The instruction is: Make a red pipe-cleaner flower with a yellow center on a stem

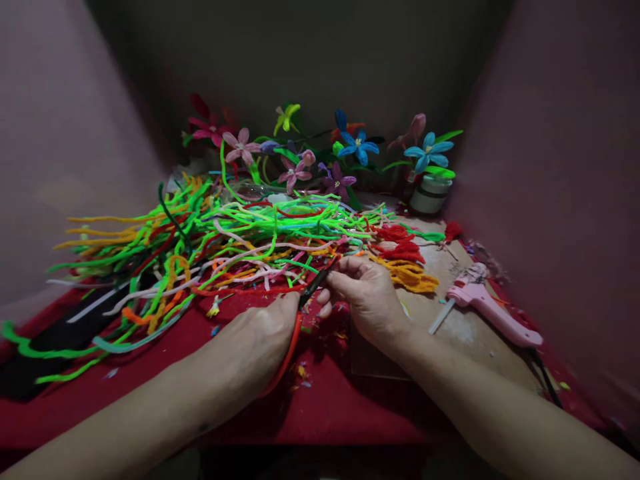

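My left hand is closed, its thumb against the near end of a dark slim tool whose kind I cannot make out. A red-orange pipe cleaner hangs in a curve along the palm side of this hand. My right hand pinches at the far end of the dark tool, thumb and index finger together, the other fingers curled. A bit of red shows by these fingertips; whether it belongs to the same pipe cleaner I cannot tell. Just beyond both hands lies a heap of pipe cleaners, mostly bright green.
Pipe-cleaner flowers, among them a blue one, stand along the back by a small jar. On the right, a pink glue gun rests on a cardboard sheet near orange looped bundles. Scraps dot the red cloth.
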A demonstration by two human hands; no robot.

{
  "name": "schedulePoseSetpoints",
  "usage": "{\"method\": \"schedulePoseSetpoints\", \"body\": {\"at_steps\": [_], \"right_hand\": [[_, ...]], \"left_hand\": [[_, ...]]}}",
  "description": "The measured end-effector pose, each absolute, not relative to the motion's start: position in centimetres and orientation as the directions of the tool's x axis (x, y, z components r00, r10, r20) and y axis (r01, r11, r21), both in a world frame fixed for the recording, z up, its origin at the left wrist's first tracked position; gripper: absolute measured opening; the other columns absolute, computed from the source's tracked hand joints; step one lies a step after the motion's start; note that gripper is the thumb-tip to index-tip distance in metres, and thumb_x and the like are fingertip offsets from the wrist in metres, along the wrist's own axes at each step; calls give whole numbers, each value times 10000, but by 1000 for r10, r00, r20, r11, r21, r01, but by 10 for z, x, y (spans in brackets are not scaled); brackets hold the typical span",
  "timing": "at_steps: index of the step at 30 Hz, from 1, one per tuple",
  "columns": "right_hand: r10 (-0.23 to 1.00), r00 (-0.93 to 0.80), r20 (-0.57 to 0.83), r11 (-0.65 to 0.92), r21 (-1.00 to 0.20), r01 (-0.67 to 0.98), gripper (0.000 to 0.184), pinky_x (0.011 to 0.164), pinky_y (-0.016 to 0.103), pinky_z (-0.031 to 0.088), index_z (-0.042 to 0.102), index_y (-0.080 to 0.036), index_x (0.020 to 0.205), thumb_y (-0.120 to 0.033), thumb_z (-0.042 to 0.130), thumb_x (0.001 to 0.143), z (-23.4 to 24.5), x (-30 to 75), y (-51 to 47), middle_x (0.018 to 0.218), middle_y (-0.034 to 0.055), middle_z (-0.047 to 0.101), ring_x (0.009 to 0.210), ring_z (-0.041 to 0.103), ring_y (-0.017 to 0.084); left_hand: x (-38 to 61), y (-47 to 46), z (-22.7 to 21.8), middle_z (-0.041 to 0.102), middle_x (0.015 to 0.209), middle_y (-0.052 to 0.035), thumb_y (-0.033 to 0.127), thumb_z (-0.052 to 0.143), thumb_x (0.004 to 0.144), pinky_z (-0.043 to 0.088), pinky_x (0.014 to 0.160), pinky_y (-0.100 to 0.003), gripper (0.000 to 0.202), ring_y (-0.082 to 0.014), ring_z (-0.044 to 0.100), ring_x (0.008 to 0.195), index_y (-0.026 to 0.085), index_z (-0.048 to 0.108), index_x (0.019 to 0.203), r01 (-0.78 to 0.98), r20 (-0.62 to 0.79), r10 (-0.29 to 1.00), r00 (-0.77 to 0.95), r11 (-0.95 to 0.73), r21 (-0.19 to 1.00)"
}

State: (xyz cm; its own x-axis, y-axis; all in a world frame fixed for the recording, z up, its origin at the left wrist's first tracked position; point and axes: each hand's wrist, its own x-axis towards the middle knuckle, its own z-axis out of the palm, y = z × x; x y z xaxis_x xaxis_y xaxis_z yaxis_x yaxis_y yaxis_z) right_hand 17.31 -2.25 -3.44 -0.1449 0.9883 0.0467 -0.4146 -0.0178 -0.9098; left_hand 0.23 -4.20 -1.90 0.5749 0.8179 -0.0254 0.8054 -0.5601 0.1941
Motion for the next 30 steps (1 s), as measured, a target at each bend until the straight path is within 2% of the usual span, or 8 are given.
{"method": "schedulePoseSetpoints", "body": {"at_steps": [4, 10, 17, 25, 30], "right_hand": [[990, -130, 53, -5, -912, -411, 59, 422, 204, 499, 540, -162, 659, -170, 588, 693, -35, 173, -22, 481, -37, 625, 378, 583, 106], [993, -105, 53, 9, -924, -381, 45, 428, 200, 498, 543, -158, 668, -154, 571, 703, -36, 173, -22, 491, -34, 634, 380, 590, 103], [994, -91, 52, 14, -926, -378, 52, 428, 201, 496, 528, -160, 653, -152, 559, 693, -37, 173, -23, 486, -35, 629, 380, 588, 104], [997, -68, 41, 13, -928, -373, 83, 413, 187, 474, 513, -161, 613, -148, 576, 665, -36, 174, -20, 464, -36, 616, 365, 579, 100], [996, -84, 43, 3, -905, -426, 68, 430, 200, 489, 542, -153, 643, -169, 606, 658, -27, 177, -18, 489, -23, 620, 402, 603, 114]], "left_hand": [[5, -44, -20, 644, 843, -111, 215, 397, 854, 489, 633, -287, 310, -192, 635, 638, 126, 506, 1130, 823, -38, 829, 559, -548, 154], [10, -42, -22, 623, 844, -133, 162, 399, 824, 504, 656, -305, 317, -226, 644, 746, 102, 501, 1117, 810, -86, 806, 585, -577, 106], [17, -44, -23, 595, 848, -131, 123, 343, 834, 510, 578, -312, 310, -200, 621, 614, 96, 517, 1090, 836, -115, 831, 544, -548, -11], [25, -43, -11, 597, 863, -139, 121, 356, 833, 525, 669, -332, 320, -216, 640, 722, 83, 510, 1111, 814, -151, 803, 576, -581, 14], [19, -42, -4, 604, 891, -149, 149, 352, 843, 520, 653, -325, 309, -216, 635, 710, 96, 534, 1086, 804, -160, 794, 587, -595, -4]]}}
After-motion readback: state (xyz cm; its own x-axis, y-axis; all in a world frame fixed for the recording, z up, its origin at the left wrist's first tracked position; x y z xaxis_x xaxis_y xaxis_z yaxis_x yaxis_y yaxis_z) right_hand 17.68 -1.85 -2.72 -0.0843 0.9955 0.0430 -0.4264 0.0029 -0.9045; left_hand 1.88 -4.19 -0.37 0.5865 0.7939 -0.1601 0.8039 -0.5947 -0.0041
